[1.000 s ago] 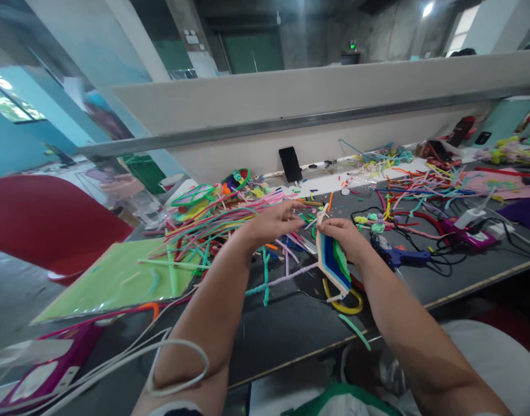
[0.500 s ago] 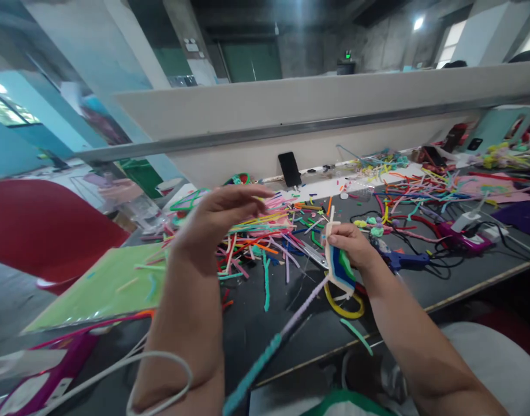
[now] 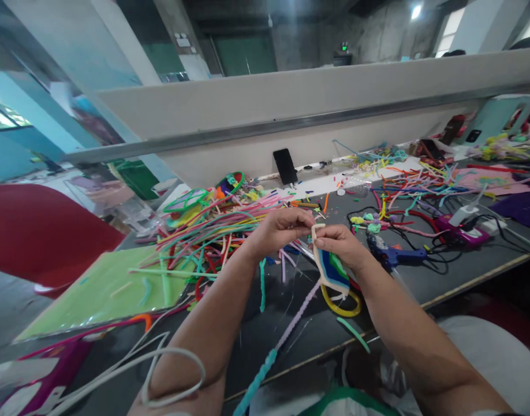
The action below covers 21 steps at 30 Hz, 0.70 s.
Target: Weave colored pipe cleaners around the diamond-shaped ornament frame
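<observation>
A flat piece of pipe cleaners [image 3: 334, 271] in cream, blue and green bands hangs from my right hand [image 3: 340, 241], whose thumb and fingers pinch its upper edge. My left hand [image 3: 286, 227] is closed at the piece's top left corner, its fingertips on the cream strip there. A twisted lilac and teal stem [image 3: 297, 316] runs from the lower left of the piece down towards me. Under the piece, a yellow ring [image 3: 350, 311] lies on the dark table [image 3: 247, 358].
Loose colourful pipe cleaners [image 3: 230, 222] cover the table's left and middle. A black phone [image 3: 284, 166] leans against the divider. To the right lie a blue glue gun [image 3: 401, 256] and a magenta device [image 3: 462, 231] with cables. A green sheet [image 3: 104, 292] lies at left.
My left hand has come down and right from above the pile to the top of the piece, and its fingers have closed there. My right hand still holds the piece.
</observation>
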{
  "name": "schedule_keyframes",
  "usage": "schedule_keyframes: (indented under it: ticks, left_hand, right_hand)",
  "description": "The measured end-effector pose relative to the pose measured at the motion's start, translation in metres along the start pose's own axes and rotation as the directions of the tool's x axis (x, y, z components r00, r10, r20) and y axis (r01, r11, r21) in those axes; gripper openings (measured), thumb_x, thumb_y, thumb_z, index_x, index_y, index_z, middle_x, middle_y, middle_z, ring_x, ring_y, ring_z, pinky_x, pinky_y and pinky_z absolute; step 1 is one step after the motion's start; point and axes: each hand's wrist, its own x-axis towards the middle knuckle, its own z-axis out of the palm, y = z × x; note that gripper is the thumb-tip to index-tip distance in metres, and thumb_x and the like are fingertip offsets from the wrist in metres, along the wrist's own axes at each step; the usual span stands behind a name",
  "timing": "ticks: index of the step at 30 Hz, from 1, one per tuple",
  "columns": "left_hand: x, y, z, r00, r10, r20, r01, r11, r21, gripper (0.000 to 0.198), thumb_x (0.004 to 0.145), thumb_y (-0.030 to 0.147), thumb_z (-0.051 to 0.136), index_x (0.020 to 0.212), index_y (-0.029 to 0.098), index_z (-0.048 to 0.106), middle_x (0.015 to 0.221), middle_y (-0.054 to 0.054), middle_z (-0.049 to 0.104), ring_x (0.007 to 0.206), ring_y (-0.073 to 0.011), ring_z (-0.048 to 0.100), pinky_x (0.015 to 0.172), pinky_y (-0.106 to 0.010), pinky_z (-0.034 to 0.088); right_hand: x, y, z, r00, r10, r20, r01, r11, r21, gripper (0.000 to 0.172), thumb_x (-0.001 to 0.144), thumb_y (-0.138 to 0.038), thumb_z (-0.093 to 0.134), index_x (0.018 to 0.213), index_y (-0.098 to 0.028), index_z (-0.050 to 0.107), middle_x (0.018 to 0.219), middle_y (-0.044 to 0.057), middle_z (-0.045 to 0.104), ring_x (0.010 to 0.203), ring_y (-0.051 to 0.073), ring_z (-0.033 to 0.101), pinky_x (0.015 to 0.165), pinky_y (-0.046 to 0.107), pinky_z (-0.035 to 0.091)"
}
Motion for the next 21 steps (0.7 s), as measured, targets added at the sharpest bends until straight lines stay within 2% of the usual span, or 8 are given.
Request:
schedule_keyframes:
  ticks: [3,7,12,17,21]
  left_hand:
    - [-0.001,-0.003,0.001,0.994,-0.104,-0.032,0.103,0.994,-0.019,0.016,0.077,0.028,0.069,0.080,0.012,0.067,0.073,-0.004,0.065,0.066,-0.0121,0.061,0.062,-0.023,0.049]
    - [-0.004,0.000,-0.001,0.974,-0.227,0.021,0.228,0.974,-0.014,0.017,0.078,0.029,0.067,0.077,0.012,0.067,0.057,0.001,0.058,0.048,-0.0069,0.050,0.048,-0.019,0.041]
    - [-0.007,0.005,-0.010,0.959,-0.273,0.079,0.273,0.962,0.012,0.015,0.073,0.027,0.071,0.074,0.012,0.070,0.062,-0.002,0.063,0.052,-0.0073,0.052,0.048,-0.018,0.041]
    - [-0.009,-0.007,-0.009,0.943,-0.326,0.067,0.331,0.940,-0.089,0.020,0.069,0.030,0.075,0.079,0.012,0.073,0.060,-0.002,0.064,0.045,-0.0064,0.049,0.043,-0.018,0.038]
    - [-0.009,-0.015,-0.009,0.919,-0.382,0.094,0.392,0.908,-0.144,0.026,0.068,0.034,0.075,0.080,0.012,0.073,0.058,-0.003,0.065,0.038,-0.0051,0.044,0.037,-0.017,0.033]
  right_hand:
    - [0.000,-0.001,0.001,1.000,-0.004,-0.024,0.005,0.999,0.034,0.023,0.071,-0.038,0.072,0.073,-0.015,0.072,0.064,0.000,0.060,0.056,0.009,0.048,0.055,0.022,0.035]
    - [0.000,0.000,0.000,0.996,-0.001,-0.086,0.006,0.998,0.060,0.024,0.071,-0.039,0.072,0.071,-0.016,0.069,0.058,-0.003,0.053,0.050,0.008,0.042,0.051,0.022,0.032]
    - [0.002,0.000,0.002,0.989,-0.048,-0.142,0.050,0.999,0.008,0.025,0.072,-0.040,0.070,0.069,-0.016,0.066,0.059,-0.003,0.051,0.054,0.008,0.041,0.053,0.022,0.031]
    - [0.003,-0.003,0.007,0.975,-0.048,-0.217,0.043,0.999,-0.030,0.024,0.071,-0.038,0.070,0.065,-0.016,0.064,0.055,-0.004,0.047,0.052,0.008,0.037,0.052,0.022,0.029]
    - [0.003,-0.005,0.006,0.976,0.000,-0.218,-0.003,1.000,-0.013,0.025,0.070,-0.038,0.070,0.063,-0.015,0.063,0.054,-0.004,0.048,0.050,0.007,0.037,0.050,0.022,0.028]
